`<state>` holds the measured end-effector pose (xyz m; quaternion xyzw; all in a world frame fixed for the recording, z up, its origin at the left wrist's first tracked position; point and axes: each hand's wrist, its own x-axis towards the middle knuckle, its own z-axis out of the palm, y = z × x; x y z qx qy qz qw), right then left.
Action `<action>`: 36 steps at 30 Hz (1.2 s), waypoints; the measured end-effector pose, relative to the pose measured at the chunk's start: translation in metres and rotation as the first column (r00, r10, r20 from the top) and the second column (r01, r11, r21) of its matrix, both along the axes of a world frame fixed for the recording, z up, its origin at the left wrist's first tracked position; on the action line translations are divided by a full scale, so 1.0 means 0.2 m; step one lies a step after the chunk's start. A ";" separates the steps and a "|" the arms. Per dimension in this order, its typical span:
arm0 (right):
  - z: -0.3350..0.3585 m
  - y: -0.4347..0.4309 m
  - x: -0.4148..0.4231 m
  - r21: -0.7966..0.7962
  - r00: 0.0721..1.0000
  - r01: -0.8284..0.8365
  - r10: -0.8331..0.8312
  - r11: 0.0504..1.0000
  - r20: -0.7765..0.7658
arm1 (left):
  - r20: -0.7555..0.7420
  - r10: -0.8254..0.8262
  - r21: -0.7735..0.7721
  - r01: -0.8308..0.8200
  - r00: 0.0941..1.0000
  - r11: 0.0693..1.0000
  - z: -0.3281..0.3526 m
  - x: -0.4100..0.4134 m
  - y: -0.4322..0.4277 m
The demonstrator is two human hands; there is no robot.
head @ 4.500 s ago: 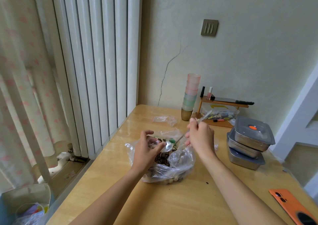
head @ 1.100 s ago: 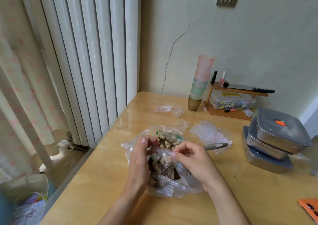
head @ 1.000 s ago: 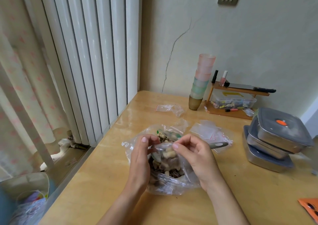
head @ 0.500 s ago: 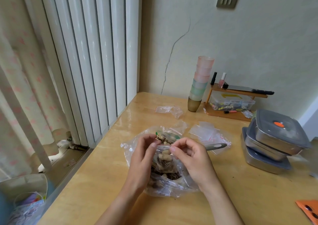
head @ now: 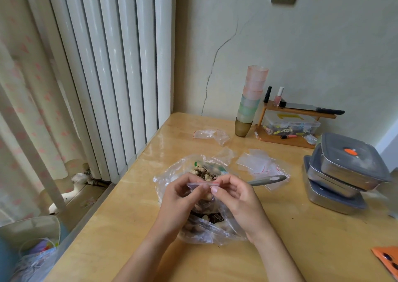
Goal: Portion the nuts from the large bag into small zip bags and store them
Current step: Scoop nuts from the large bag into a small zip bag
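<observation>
Two hands on one small zip bag (head: 203,183). Your left hand (head: 178,197) and right hand (head: 237,195) each pinch its red-striped top edge between thumb and curled fingertips, and they meet near the middle of the strip. The little bag hangs below that pinch with nuts (head: 207,196) inside. It sits right over the open large bag (head: 215,234), which slumps on the bench (head: 301,238) under your wrists.

I read this as the sealing step for this portion. Whether the zip is pressed shut along its whole run, I can't tell from here.

Next move, as I judge it, is to work the pinch out to both corners, check the seal, then set the bag aside.

The spoon (head: 267,179) lies just right of your hands, its handle across the pile of empty zip bags (head: 258,165). Stacked metal containers (head: 344,174) stand at the far right, a likely home for the finished portions.
</observation>
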<state>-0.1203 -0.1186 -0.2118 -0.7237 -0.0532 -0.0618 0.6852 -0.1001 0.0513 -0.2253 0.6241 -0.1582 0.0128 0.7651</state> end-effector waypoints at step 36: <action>-0.05 0.05 0.02 0.047 0.975 0.154 -0.160 0.987 0.153 | -0.026 0.137 0.035 -0.136 0.990 0.990 0.01 -0.02 -0.03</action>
